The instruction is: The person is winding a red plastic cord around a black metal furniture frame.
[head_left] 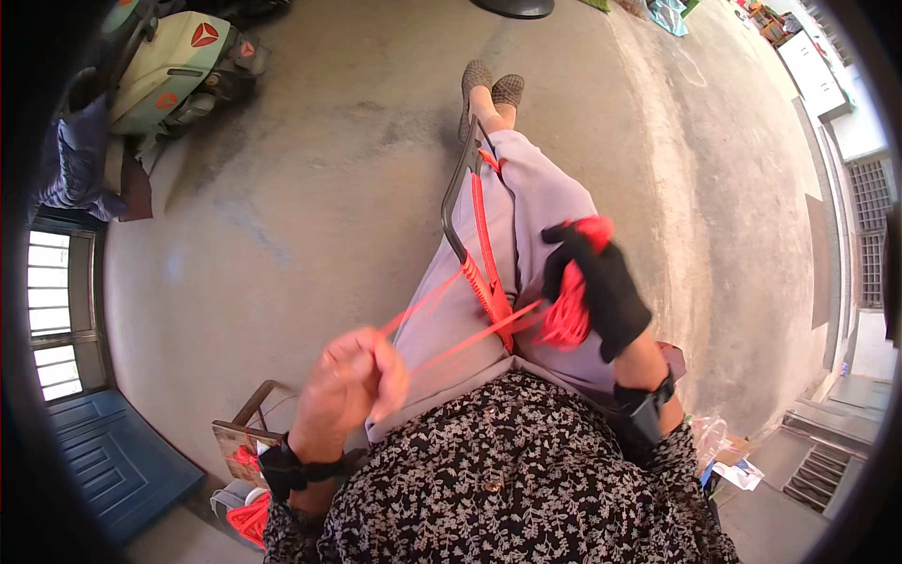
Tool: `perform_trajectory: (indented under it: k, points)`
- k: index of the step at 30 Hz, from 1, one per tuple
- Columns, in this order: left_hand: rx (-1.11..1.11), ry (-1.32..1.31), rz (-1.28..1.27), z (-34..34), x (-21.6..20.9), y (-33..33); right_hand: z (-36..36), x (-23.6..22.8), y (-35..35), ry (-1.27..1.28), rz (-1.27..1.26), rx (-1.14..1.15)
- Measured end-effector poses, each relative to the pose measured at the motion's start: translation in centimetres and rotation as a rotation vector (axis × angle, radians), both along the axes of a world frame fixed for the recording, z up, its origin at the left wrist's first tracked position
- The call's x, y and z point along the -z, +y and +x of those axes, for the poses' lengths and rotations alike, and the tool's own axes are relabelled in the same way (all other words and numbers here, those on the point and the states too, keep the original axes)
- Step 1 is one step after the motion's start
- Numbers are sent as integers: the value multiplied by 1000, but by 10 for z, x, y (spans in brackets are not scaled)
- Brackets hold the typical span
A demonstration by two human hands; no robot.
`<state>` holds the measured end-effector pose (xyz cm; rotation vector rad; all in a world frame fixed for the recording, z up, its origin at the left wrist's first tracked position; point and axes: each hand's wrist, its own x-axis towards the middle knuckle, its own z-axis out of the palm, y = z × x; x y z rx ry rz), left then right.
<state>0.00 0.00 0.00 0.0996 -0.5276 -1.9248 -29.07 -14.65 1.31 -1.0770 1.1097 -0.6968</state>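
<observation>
A dark bent metal frame rests across my lap and legs, its near part wrapped in red cord. From the wrapping a strand runs to my left hand, which is bare and closed with its fingertips pinched on the cord. My right hand, in a black glove, grips a looped bundle of red cord; more red shows above its fingers. Another length stretches from that bundle down toward the left hand. Both hands are apart from the frame, one to each side of it.
A pale green scooter stands at the far left. Beside my left elbow are a small wooden stool and more red cord. White paper and clear plastic lie by my right elbow. A blue door panel is at the lower left.
</observation>
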Motion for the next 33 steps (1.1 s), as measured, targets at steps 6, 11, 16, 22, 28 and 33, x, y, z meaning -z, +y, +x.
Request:
perform_trajectory:
  k: [6,11,16,22,28,33]
  points:
    - [-500,-749,130,-48,-44,-61,19,-47,-17,587,-398,-37]
    - [-387,-817,304,-66,-6,-66,53,-26,-9,415,-461,-342]
    - [-265,-524,377,-67,5,-72,59,-10,0,243,-458,-223]
    - [-433,-358,448,-50,26,-75,51,-9,-1,171,-458,-110]
    - [-567,-286,412,12,-62,-57,53,-34,-7,564,-1070,30]
    - [-627,-109,62,3,-108,-21,91,-51,-1,477,-1345,-368]
